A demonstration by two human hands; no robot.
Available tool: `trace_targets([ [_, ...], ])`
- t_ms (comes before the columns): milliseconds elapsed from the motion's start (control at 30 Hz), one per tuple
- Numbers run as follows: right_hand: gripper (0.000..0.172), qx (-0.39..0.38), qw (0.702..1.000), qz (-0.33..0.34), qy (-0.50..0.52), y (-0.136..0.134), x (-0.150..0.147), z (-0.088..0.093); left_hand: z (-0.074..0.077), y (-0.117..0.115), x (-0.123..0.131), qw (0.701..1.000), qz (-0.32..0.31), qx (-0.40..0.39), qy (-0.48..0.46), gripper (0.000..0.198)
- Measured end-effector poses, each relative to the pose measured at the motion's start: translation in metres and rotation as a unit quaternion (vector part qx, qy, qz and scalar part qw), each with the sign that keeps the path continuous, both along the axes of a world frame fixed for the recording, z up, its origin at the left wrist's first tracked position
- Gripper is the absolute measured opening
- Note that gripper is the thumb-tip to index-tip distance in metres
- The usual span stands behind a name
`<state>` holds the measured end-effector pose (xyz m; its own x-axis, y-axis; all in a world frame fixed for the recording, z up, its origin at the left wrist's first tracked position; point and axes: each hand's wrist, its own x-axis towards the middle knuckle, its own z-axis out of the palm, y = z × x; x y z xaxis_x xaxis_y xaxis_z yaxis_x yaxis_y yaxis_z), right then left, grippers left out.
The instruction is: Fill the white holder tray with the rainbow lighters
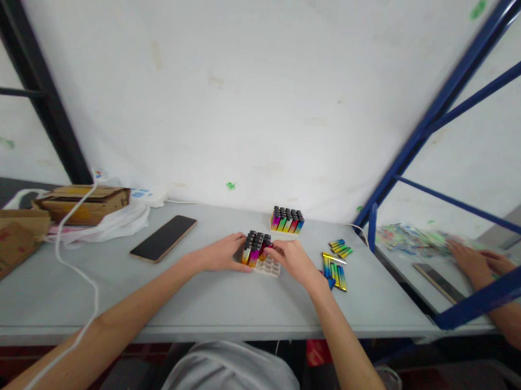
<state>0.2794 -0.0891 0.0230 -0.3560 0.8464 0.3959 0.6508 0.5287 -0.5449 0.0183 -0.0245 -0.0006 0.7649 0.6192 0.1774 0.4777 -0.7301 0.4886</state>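
A white tray (268,267) with rows of round holes lies on the table in front of me. Colourful lighters with black tops (253,254) stand upright in its left part, while holes show at the right. My left hand (225,252) grips the tray's left side, thumb at the front corner and fingers behind. Over the tray, my right hand (291,259) has its fingers pinched on a lighter, mostly hidden by the fingers, beside the standing ones. Right of my right hand lie several loose blue, green and gold lighters (335,274).
Another full block of lighters (287,221) stands near the wall. A phone (164,238) lies to the left, with cardboard boxes (89,203) and a white cable (77,273) beyond. Past the blue frame (425,134), another person's hands (475,264) are over a neighbouring table.
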Motion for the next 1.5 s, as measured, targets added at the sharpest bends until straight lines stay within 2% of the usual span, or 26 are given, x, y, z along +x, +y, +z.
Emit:
trace_targets([
  [133, 0.04, 0.018, 0.999, -0.002, -0.026, 0.001, -0.005, -0.003, -0.001, 0.001, 0.0, 1.0, -0.003, 0.0, -0.008, 0.074],
  [233, 0.034, -0.002, 0.999, -0.018, -0.043, -0.005, 0.005, 0.004, -0.001, 0.002, 0.0, 1.0, -0.001, 0.005, -0.004, 0.071],
  [333, 0.028, -0.045, 0.996, -0.04, -0.059, -0.016, 0.036, 0.018, -0.001, 0.002, 0.001, 1.0, 0.002, 0.01, 0.003, 0.072],
  [433, 0.021, -0.096, 0.99, -0.051, -0.085, -0.034, 0.079, 0.033, -0.002, 0.004, 0.001, 1.0, 0.006, 0.011, 0.015, 0.074],
  [533, 0.022, -0.086, 0.986, -0.064, -0.125, -0.059, 0.118, 0.036, -0.003, 0.005, 0.0, 1.0, 0.004, 0.012, 0.014, 0.076],
  [633, 0.029, -0.061, 0.985, -0.07, -0.146, -0.089, 0.143, 0.021, -0.004, 0.007, 0.0, 1.0, -0.001, 0.016, 0.005, 0.076],
  [733, 0.035, -0.033, 0.981, -0.073, -0.178, -0.11, 0.152, -0.003, -0.005, 0.007, 0.0, 1.0, -0.003, 0.015, 0.004, 0.075],
  [833, 0.024, 0.017, 0.97, -0.1, -0.221, -0.114, 0.147, -0.022, -0.005, 0.008, 0.0, 1.0, 0.0, 0.01, 0.007, 0.075],
  [900, 0.017, 0.042, 0.968, -0.114, -0.219, -0.107, 0.142, -0.027, -0.004, 0.007, 0.0, 1.0, 0.004, 0.009, 0.008, 0.074],
  [1067, 0.032, 0.033, 0.986, -0.151, -0.054, -0.08, 0.13, -0.02, -0.003, 0.006, 0.0, 1.0, 0.003, 0.005, 0.007, 0.073],
  [1167, 0.042, 0.01, 0.982, -0.176, 0.072, -0.062, 0.116, -0.011, -0.002, 0.005, 0.001, 1.0, 0.007, 0.003, 0.008, 0.076],
  [1300, 0.047, -0.012, 0.951, -0.178, 0.251, -0.029, 0.087, -0.003, -0.002, 0.005, 0.001, 1.0, 0.004, 0.001, 0.009, 0.076],
  [1400, 0.053, -0.041, 0.931, -0.147, 0.332, -0.008, 0.063, 0.002, -0.001, 0.004, 0.001, 1.0, 0.005, 0.001, 0.006, 0.073],
  [1500, 0.058, -0.097, 0.904, -0.094, 0.406, 0.002, 0.038, 0.007, -0.001, 0.003, 0.001, 1.0, 0.009, -0.001, 0.008, 0.073],
])
